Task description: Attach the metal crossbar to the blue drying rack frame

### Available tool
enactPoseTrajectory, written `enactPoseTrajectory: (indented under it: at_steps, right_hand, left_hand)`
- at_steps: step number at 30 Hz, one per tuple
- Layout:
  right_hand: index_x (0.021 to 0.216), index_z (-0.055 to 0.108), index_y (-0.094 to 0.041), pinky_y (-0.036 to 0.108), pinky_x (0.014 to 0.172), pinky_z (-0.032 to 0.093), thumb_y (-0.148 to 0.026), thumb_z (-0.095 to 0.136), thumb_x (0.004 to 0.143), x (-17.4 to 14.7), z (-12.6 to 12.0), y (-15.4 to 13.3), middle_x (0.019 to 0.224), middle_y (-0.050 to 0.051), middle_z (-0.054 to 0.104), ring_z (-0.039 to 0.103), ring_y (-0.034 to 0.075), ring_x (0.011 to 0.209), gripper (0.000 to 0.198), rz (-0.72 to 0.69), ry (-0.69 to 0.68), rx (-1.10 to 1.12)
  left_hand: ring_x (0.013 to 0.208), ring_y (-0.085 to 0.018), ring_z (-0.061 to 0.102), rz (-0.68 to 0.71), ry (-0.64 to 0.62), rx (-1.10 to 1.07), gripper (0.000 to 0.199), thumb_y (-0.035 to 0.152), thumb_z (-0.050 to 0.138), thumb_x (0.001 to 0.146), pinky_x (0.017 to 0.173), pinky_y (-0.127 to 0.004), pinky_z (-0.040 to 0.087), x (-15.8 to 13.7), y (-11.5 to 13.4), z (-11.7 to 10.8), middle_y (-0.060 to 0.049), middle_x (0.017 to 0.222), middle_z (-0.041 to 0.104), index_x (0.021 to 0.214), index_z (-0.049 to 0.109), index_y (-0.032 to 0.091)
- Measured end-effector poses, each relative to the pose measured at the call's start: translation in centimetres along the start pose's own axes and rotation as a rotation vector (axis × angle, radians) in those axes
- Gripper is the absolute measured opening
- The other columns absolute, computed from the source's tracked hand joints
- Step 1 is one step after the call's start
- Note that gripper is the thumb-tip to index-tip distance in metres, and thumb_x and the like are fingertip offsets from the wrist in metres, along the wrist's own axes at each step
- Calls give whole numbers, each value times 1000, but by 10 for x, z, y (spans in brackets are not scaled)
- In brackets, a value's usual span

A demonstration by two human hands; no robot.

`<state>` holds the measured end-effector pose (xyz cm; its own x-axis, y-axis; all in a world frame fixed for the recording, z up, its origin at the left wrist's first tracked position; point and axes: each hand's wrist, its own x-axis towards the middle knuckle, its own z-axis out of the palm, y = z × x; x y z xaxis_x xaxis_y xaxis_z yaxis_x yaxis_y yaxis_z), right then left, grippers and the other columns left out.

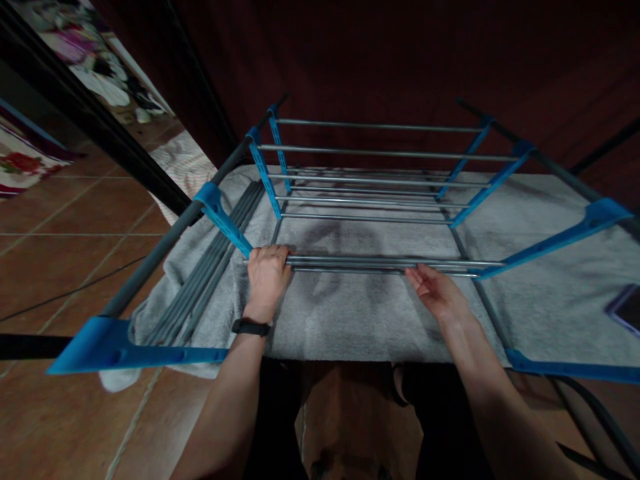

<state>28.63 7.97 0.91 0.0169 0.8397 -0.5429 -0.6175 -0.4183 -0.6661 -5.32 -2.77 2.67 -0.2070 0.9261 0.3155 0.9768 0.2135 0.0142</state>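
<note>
A partly assembled rack of grey metal tubes and blue plastic brackets (227, 230) lies on a grey blanket. Across its middle run several thin metal rods (350, 261), close together. My left hand (267, 270), with a black band on the wrist, is closed over the left end of these rods, beside a blue bracket. Toward their right end, my right hand (434, 288) has its fingers bent and pinched at the nearest rod. Farther back, more cross rods (390, 155) are fitted between paired blue brackets. The undersides of both grips are hidden.
Several loose grey tubes (215, 267) lie together on the blanket (345, 320) at the left. A phone-like dark object (627, 308) rests at the right edge. Dark red fabric (375, 60) hangs behind. Tiled floor (65, 280) and a dark cable (75, 290) are at the left.
</note>
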Motion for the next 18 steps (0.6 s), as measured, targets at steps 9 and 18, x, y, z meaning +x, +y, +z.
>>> enactPoseTrajectory:
  at_steps: [9,18]
  right_hand:
    - [77,62,-17,23,71,66,2,64,84,2,-7,1,71,2,69,71,12,66,20,-11,20,-59]
    - [75,61,-18,28,76,67,8,55,83,-4,-1,-6,71,1,69,72,13,70,27,9,24,-10]
  left_hand:
    - [95,-31,61,-14,9,-3,31,32,41,99,86,-43,37,1,0,3,-12,92,72,97,69,19]
    - [95,-31,62,-12,38,-14,37,38,39,101,85,-43,37,1,-2,8,-12,91,71,99,70,19]
